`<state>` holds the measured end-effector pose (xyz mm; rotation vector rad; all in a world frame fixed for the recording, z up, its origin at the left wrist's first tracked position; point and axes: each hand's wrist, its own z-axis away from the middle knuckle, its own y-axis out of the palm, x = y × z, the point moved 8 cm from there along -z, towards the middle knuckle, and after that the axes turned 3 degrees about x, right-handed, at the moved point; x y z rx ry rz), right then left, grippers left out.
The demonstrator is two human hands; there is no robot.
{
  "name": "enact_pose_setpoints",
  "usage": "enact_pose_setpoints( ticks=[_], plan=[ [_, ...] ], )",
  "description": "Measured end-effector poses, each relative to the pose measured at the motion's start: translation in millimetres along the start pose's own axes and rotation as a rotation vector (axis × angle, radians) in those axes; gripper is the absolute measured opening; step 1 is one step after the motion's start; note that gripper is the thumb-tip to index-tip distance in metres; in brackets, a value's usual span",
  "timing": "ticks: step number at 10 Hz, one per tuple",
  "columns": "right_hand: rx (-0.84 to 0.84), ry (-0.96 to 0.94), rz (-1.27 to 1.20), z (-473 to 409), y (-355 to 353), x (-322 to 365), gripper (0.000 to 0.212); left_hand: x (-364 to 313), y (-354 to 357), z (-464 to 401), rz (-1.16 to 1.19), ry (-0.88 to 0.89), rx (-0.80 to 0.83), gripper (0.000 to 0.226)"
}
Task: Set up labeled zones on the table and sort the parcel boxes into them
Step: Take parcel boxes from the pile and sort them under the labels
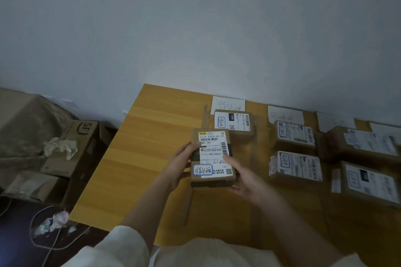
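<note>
A small brown parcel box with a white shipping label and a blue-framed handwritten sticker is held above the wooden table. My left hand grips its left side and my right hand grips its lower right corner. Behind it another labeled box lies in front of the first paper zone label. A second zone label at the wall has two boxes in front of it, a far box and a near box.
Further right, more paper labels and two larger boxes sit near the table's right side. Left of the table stand cardboard cartons with crumpled plastic on top. Cables and litter lie on the dark floor.
</note>
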<state>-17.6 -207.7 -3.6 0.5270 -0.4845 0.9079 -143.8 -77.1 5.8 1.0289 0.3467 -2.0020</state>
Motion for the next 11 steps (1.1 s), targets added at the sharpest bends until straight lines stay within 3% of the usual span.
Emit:
enact_pose_setpoints(
  ticks=[3, 6, 10, 11],
  plan=[
    [-0.231, 0.097, -0.043, -3.5, -38.6, -23.6, 0.046, 30.7, 14.1, -6.0, -0.189, -0.126, -0.010, 0.048],
    [-0.252, 0.120, -0.060, -12.5, -47.6, -19.9, 0.029, 32.8, 33.0, -6.5, -0.283, -0.142, -0.005, 0.047],
    [-0.276, 0.123, 0.066, -21.8, -51.8, -23.0, 0.032, 40.5, 36.2, -6.0, -0.339, -0.179, 0.020, 0.046],
    [-0.322, 0.060, 0.099, -16.9, -51.9, -10.0, 0.045, 39.5, 31.9, -6.2, -0.364, -0.170, 0.013, 0.051]
  ],
)
